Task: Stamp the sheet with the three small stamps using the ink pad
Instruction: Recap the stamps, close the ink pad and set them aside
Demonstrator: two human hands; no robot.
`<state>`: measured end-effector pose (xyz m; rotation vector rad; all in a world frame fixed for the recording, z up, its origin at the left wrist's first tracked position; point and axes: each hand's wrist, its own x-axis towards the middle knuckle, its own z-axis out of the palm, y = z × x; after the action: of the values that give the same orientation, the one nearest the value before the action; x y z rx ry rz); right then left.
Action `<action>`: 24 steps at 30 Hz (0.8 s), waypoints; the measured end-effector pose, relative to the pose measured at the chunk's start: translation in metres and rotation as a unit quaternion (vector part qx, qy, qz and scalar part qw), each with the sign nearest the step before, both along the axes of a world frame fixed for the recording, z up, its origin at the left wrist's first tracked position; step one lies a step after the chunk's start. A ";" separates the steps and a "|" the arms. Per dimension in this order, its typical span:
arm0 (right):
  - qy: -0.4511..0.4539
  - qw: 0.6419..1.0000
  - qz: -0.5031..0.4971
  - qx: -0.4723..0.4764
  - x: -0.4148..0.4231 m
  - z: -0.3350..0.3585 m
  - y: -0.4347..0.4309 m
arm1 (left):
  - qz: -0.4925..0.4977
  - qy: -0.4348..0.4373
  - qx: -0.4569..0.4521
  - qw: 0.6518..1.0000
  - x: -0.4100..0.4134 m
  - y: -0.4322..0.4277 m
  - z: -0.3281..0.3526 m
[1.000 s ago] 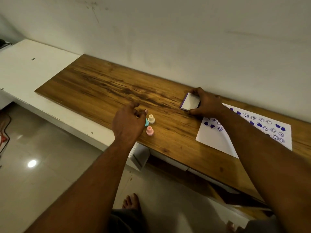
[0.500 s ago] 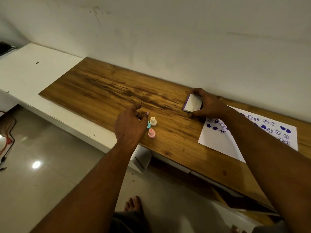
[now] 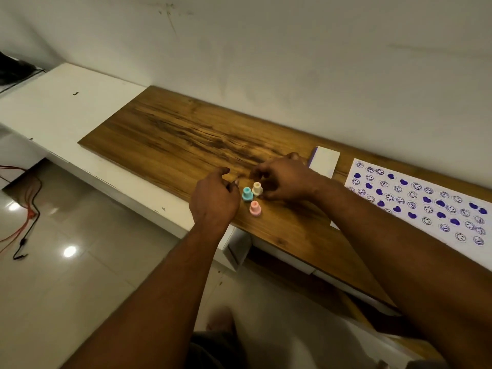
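Three small stamps stand upright together on the wooden board (image 3: 165, 139): a teal stamp (image 3: 247, 193), a cream stamp (image 3: 257, 188) and a pink stamp (image 3: 255, 208). My left hand (image 3: 214, 199) hovers just left of them, fingers loosely curled, holding nothing. My right hand (image 3: 283, 179) reaches over from the right with fingers spread around the cream stamp, touching or almost touching it. The closed white ink pad (image 3: 323, 161) lies behind my right hand. The white sheet (image 3: 415, 201), covered with purple hearts and smiley prints, lies at the right.
The board rests on a white counter (image 3: 64, 107) against a white wall. Red and black cables (image 3: 25, 217) lie on the tiled floor at the left. A bare foot (image 3: 221, 319) shows below the board's front edge.
My right hand has let go of the ink pad and moved left to the stamps. The ink pad now lies flat and closed. My left hand stays beside the stamps.
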<state>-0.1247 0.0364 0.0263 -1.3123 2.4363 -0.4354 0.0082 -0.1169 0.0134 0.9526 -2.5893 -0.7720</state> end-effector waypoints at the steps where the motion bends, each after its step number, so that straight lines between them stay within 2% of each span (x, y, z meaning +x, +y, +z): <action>1: 0.005 1.000 0.005 0.003 0.002 -0.003 -0.003 | 0.000 0.001 -0.001 1.000 0.000 0.000 0.000; 7: 0.026 0.999 -0.021 -0.016 -0.003 -0.012 -0.016 | 0.009 -0.007 0.008 1.000 -0.002 -0.003 -0.003; 10: 0.058 0.993 -0.092 -0.041 -0.016 -0.015 -0.019 | 0.015 -0.005 0.003 1.000 0.000 -0.002 -0.004; 14: 0.121 0.967 -0.214 -0.072 -0.047 -0.018 -0.019 | 0.009 -0.016 0.003 1.000 0.001 -0.003 -0.006; 17: 0.123 0.947 -0.288 -0.077 -0.074 -0.020 -0.013 | 0.000 -0.024 -0.004 1.000 0.000 -0.002 -0.008; 24: 0.112 0.928 -0.354 -0.039 -0.104 -0.019 0.014 | -0.003 -0.042 0.003 0.999 -0.005 0.006 -0.009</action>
<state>-0.2285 0.0509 0.0069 -0.4711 3.0736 -0.5808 0.0027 -0.1113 0.0041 0.9993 -2.6636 -0.7572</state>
